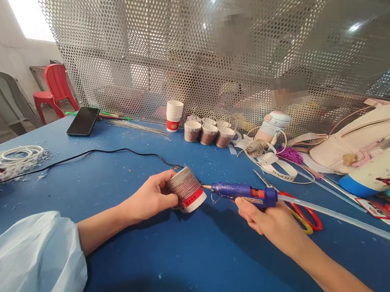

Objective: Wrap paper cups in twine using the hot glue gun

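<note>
Tilted in the fingers of my left hand is a paper cup, wrapped in grey and reddish cord over much of its side. A red printed band and a white strip show on its right part. My right hand is closed round a blue hot glue gun. The gun's nozzle points left and meets or nearly meets the cup's side; I cannot tell which. From the gun's back, a long clear glue stick runs down to the right. Scissors with red and yellow handles lie behind my right hand.
Along the perforated metal screen stand stacked paper cups and several cord-wrapped cups. A phone, white cord coil and black cable lie to the left. A bag and cylindrical pouch crowd the right.
</note>
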The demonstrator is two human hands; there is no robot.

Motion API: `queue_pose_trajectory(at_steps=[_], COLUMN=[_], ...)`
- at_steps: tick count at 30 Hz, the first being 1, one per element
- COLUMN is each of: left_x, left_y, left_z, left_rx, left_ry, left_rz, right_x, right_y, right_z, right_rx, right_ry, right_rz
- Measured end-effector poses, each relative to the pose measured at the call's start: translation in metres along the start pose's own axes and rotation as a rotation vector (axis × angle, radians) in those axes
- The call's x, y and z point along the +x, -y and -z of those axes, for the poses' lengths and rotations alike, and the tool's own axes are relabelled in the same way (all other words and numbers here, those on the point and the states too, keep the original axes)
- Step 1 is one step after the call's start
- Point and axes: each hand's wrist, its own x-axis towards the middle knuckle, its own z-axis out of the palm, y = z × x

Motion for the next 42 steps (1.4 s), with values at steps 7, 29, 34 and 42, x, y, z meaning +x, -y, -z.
queue_pose_trajectory(at_steps=[7, 29, 34, 42], left_x=[0.003, 0.006, 0.0, -0.007], left_y=[0.002, 0.001, 0.003, 0.001], left_z=[0.003, -0.008, -0.012, -0.011], left_rx=[-0.029, -0.104, 0.07, 0.421], left_ry=[-0.076, -0.295, -0.265, -0.333], left_rz=[-0.006, -0.079, -0.145, -0.299], right_x=[0.034, -0.013, 0.008, 0.033], right_y=[-0.024, 0.006, 0.029, 0.037], right_z=[0.001, 0.008, -0.031, -0.061], right_rx=[-0.121, -0.406, 0.165, 0.979], right_ry=[-0.067, 0.04, 0.26, 0.426], right_rz=[0.016, 0.237, -0.004, -0.358])
